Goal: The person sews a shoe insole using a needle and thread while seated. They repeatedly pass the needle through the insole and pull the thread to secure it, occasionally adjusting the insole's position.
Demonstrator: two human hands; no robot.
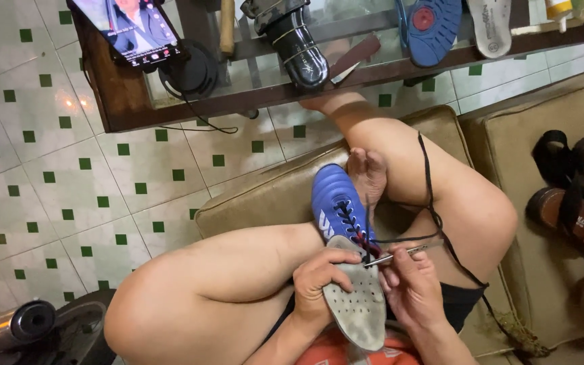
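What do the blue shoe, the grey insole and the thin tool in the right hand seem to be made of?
Blue shoe: glossy ribbed synthetic, probably faux leather, with black laces. Grey insole: matte foam or fabric, dotted with small holes. Tool in the right hand: thin, shiny, likely metal. The left hand grips the insole's edge.

The shoe [336,206] lies on the cushion [265,196] between the person's legs, its toe pointing away toward the counter [130,101]. The insole [359,304] sits in its opening, nearest the person. The left hand [319,280] holds the insole's left edge; the right hand [410,284] is just right of it, holding a thin tool [400,255]. On the counter behind lie a phone [133,27] at the left, a boot [292,40] in the middle and two soles [457,27] at the right. Sandals [576,182] lie far right.
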